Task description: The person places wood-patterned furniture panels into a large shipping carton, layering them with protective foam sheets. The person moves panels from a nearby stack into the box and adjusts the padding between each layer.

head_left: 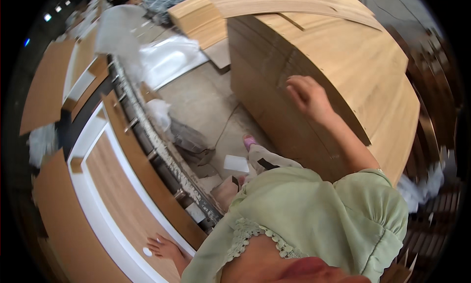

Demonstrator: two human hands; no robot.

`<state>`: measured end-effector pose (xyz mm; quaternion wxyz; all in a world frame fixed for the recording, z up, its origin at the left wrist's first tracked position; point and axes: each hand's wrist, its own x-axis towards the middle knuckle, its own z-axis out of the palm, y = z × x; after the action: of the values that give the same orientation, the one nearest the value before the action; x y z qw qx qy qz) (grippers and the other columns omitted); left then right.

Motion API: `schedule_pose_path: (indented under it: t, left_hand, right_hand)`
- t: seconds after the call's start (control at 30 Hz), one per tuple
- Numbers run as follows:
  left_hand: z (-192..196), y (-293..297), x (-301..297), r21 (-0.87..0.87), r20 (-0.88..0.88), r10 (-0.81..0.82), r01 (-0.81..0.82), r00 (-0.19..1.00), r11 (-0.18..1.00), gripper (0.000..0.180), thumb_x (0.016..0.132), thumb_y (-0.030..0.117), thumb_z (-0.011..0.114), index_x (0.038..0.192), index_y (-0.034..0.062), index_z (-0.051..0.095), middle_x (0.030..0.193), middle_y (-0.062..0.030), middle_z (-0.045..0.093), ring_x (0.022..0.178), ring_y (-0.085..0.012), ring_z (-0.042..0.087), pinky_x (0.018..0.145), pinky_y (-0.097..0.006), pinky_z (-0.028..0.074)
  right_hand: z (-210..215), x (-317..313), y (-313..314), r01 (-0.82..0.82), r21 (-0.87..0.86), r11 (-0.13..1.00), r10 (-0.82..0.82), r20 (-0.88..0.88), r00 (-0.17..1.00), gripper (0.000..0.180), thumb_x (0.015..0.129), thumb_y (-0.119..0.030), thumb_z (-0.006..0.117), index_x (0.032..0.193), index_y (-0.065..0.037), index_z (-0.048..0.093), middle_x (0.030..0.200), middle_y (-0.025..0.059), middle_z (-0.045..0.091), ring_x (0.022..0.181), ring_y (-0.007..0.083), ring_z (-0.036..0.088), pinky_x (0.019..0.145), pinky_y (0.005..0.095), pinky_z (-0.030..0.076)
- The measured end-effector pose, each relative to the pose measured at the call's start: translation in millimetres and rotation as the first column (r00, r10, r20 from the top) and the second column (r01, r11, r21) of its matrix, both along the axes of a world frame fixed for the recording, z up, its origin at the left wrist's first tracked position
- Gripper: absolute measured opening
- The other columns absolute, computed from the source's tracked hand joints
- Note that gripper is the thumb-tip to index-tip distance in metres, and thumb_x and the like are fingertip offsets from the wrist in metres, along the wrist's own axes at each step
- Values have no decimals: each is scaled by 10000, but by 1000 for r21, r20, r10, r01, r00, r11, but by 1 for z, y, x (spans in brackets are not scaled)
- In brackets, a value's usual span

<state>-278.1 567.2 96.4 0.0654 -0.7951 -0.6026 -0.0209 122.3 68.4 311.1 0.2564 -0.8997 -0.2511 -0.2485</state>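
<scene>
My left hand (164, 247) lies with its fingers spread over a wood-grain panel (117, 177) that has a white foam border (95, 212). Close to its fingertips is a small white round spot (147, 251). Panel and foam sit in an open cardboard carton (73, 229) whose flaps stand out to the sides. My right hand (309, 97) is raised beside a tall stack of wood-grain boards (363, 82), fingers loosely bent and apart, nothing visible in them. Whether it touches the stack I cannot tell.
A metal roller conveyor (157, 155) runs along the carton's right side. White foam sheeting (169, 62) and a grey plastic bag (186, 136) lie on the floor between conveyor and stack. A loose thin board (289, 3) rests atop the stack. Another open carton (49, 87) stands farther left.
</scene>
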Motion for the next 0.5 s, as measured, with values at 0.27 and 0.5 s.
schedule_pose_path:
  t: [0.27, 0.5]
  left_hand:
    - [11, -8, 6, 18, -56, -25, 26, 998, 999, 613, 900, 566, 230, 1371, 179, 294, 1411, -124, 267, 1304, -271, 234, 1024, -453, 201]
    - [-2, 12, 18, -27, 41, -106, 107, 994, 994, 627, 897, 549, 249, 1359, 130, 301, 1402, -162, 260, 1315, -296, 197, 1037, -479, 175]
  right_hand:
    - [-39, -81, -264, 749, 8, 663, -714, 309, 628, 222, 839, -72, 518, 1055, -62, 568, 1078, 139, 572, 988, 306, 535, 852, 360, 444]
    - [-150, -232, -418, 903, -400, 159, -987, -68, 144, 473, 901, -360, 411, 1234, -24, 444, 1289, 225, 411, 1146, 388, 420, 960, 443, 338]
